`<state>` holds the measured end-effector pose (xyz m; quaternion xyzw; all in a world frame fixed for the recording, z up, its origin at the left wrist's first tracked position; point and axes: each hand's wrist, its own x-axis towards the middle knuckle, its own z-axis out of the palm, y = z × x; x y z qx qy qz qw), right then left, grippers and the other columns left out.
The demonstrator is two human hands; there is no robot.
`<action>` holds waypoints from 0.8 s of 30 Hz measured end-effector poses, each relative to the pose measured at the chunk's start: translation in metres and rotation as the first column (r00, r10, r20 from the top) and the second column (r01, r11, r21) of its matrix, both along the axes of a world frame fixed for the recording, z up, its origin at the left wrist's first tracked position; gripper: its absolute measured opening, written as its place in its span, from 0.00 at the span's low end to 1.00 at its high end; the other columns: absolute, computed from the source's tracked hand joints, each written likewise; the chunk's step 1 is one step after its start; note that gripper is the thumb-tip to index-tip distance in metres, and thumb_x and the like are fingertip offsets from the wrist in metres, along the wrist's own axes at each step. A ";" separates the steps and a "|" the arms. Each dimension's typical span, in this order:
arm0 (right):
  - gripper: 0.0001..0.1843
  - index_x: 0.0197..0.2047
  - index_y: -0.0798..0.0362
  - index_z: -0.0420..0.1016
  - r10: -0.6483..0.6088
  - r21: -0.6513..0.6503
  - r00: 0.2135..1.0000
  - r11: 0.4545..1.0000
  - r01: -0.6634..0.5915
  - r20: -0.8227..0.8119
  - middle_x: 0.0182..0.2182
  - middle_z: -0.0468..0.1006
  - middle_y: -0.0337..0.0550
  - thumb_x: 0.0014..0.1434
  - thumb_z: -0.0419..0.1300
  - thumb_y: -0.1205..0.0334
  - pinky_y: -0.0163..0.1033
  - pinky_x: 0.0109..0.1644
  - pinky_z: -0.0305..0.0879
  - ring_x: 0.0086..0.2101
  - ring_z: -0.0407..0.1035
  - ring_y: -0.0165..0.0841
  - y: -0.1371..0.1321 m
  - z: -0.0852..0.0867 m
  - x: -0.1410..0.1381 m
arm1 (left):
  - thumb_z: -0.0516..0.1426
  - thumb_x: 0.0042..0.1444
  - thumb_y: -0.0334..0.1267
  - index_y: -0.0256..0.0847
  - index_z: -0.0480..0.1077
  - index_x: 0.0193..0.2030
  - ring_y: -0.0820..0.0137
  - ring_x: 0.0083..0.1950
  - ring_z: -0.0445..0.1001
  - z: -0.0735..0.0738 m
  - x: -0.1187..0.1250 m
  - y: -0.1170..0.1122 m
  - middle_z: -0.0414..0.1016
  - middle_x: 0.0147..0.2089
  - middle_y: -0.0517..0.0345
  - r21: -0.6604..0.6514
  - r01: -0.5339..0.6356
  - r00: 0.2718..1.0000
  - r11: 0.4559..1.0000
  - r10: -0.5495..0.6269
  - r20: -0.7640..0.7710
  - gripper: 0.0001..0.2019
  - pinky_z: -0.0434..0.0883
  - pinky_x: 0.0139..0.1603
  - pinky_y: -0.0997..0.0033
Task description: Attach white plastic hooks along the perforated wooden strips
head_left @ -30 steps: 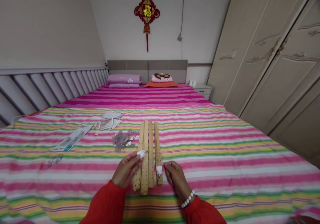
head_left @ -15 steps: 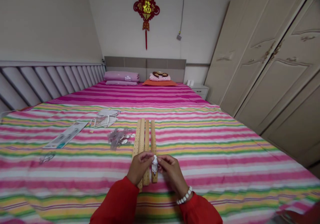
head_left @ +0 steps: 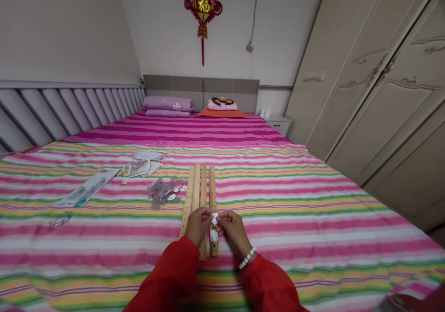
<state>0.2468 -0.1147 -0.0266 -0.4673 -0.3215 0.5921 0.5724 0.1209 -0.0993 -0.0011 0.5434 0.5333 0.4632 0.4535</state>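
Note:
Pinched between the fingertips of both hands is a small white hook (head_left: 214, 218) with a metal tip, held just over a wooden strip. My left hand (head_left: 198, 226) closes on its left side, and my right hand (head_left: 232, 229), with a white bead bracelet at the wrist, on its right. Directly below, a second white hook (head_left: 213, 236) sits on the rightmost wooden strip (head_left: 212, 187), near its close end. Several other wooden strips (head_left: 196, 187) with rows of holes lie alongside, partly under my left hand.
Left of the strips lies a pile of small grey plastic packets with white hooks (head_left: 166, 192). Farther left are white packaging pieces (head_left: 144, 163), a long clear package (head_left: 88, 187) and a thin wire-like coil (head_left: 60, 220). A striped sheet (head_left: 313, 210) covers the bed.
Both hands have shifted slightly away from me along the strip with the pinched hook. The hook on the strip below now shows more separately. The view has tilted a little.

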 end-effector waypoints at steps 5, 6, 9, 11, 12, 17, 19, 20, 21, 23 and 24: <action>0.10 0.22 0.55 0.71 -0.009 -0.014 0.999 1.000 0.010 0.045 0.11 0.72 0.35 0.38 0.67 0.61 0.30 0.16 0.59 0.13 0.63 0.27 0.007 -0.007 -0.002 | 0.58 0.43 0.29 0.37 0.75 0.27 0.68 0.31 0.76 -0.004 0.002 0.004 0.76 0.29 0.55 0.095 -0.009 0.986 0.995 0.025 -0.167 0.05 0.72 0.34 0.69; 0.09 0.22 0.55 0.71 -0.009 -0.018 0.999 1.000 0.010 0.053 0.10 0.71 0.35 0.38 0.67 0.62 0.31 0.16 0.59 0.13 0.63 0.27 0.008 -0.008 -0.002 | 0.57 0.43 0.28 0.37 0.75 0.28 0.68 0.32 0.76 -0.006 0.002 0.004 0.76 0.30 0.54 0.121 -0.012 0.981 0.993 0.035 -0.190 0.06 0.72 0.35 0.69; 0.08 0.22 0.55 0.70 -0.013 -0.035 0.997 0.999 0.015 0.071 0.10 0.70 0.34 0.38 0.66 0.63 0.30 0.16 0.59 0.12 0.62 0.26 0.010 -0.009 -0.002 | 0.56 0.44 0.27 0.37 0.76 0.30 0.68 0.34 0.75 -0.011 0.002 0.005 0.75 0.33 0.53 0.166 0.013 0.969 0.986 0.029 -0.246 0.08 0.72 0.37 0.68; 0.08 0.22 0.55 0.70 -0.015 -0.047 0.997 0.999 0.019 0.079 0.09 0.70 0.34 0.39 0.65 0.63 0.30 0.15 0.58 0.11 0.61 0.26 0.010 -0.010 -0.002 | 0.56 0.45 0.26 0.37 0.76 0.32 0.67 0.36 0.75 -0.014 0.001 0.004 0.75 0.34 0.52 0.195 0.037 0.959 0.980 0.020 -0.283 0.09 0.72 0.39 0.67; 0.08 0.22 0.54 0.70 -0.015 -0.052 0.997 0.998 0.019 0.080 0.09 0.70 0.34 0.39 0.65 0.63 0.30 0.15 0.57 0.11 0.61 0.26 0.011 -0.010 -0.002 | 0.55 0.45 0.26 0.37 0.76 0.33 0.67 0.37 0.75 -0.015 0.000 0.004 0.75 0.35 0.52 0.214 0.046 0.954 0.976 0.020 -0.299 0.10 0.72 0.40 0.66; 0.09 0.22 0.54 0.68 -0.022 -0.061 0.997 0.998 0.027 0.077 0.09 0.69 0.33 0.38 0.65 0.62 0.30 0.14 0.56 0.10 0.60 0.26 0.010 -0.010 -0.002 | 0.53 0.49 0.27 0.39 0.76 0.39 0.64 0.44 0.74 -0.016 -0.009 -0.004 0.76 0.39 0.50 0.302 0.101 0.929 0.948 0.019 -0.370 0.13 0.70 0.48 0.60; 0.09 0.22 0.54 0.68 -0.025 -0.051 0.997 0.998 0.029 0.071 0.09 0.69 0.33 0.38 0.65 0.62 0.30 0.14 0.56 0.11 0.60 0.25 0.008 -0.009 -0.002 | 0.53 0.51 0.29 0.40 0.75 0.40 0.62 0.46 0.73 -0.015 -0.012 -0.009 0.77 0.41 0.49 0.319 0.145 0.906 0.937 0.004 -0.423 0.13 0.69 0.51 0.58; 0.10 0.21 0.54 0.68 -0.028 -0.044 0.998 0.999 0.031 0.063 0.09 0.69 0.33 0.39 0.65 0.61 0.29 0.14 0.55 0.11 0.59 0.25 0.007 -0.008 -0.003 | 0.53 0.52 0.30 0.40 0.75 0.41 0.61 0.47 0.73 -0.014 -0.013 -0.012 0.77 0.43 0.49 0.324 0.166 0.893 0.931 -0.003 -0.449 0.13 0.68 0.52 0.57; 0.11 0.21 0.53 0.67 -0.033 -0.038 0.998 0.999 0.035 0.053 0.09 0.68 0.32 0.39 0.66 0.60 0.29 0.14 0.55 0.11 0.59 0.24 0.007 -0.007 -0.003 | 0.54 0.52 0.31 0.41 0.75 0.42 0.60 0.48 0.72 -0.013 -0.014 -0.015 0.77 0.44 0.49 0.329 0.180 0.882 0.927 -0.004 -0.470 0.13 0.67 0.53 0.56; 0.13 0.20 0.53 0.66 -0.044 -0.033 0.998 0.998 0.046 0.037 0.09 0.67 0.32 0.40 0.66 0.57 0.29 0.13 0.53 0.10 0.58 0.24 0.007 -0.006 -0.004 | 0.54 0.53 0.32 0.42 0.75 0.44 0.60 0.49 0.72 -0.013 -0.014 -0.018 0.78 0.45 0.49 0.332 0.205 0.865 0.921 -0.011 -0.502 0.13 0.67 0.53 0.57; 0.15 0.20 0.53 0.65 -0.051 -0.036 0.998 0.998 0.052 0.036 0.09 0.67 0.31 0.41 0.67 0.55 0.28 0.12 0.52 0.10 0.57 0.23 0.007 -0.005 -0.004 | 0.54 0.53 0.32 0.42 0.75 0.45 0.60 0.48 0.72 -0.013 -0.013 -0.020 0.78 0.44 0.50 0.332 0.217 0.857 0.918 -0.016 -0.514 0.13 0.67 0.52 0.57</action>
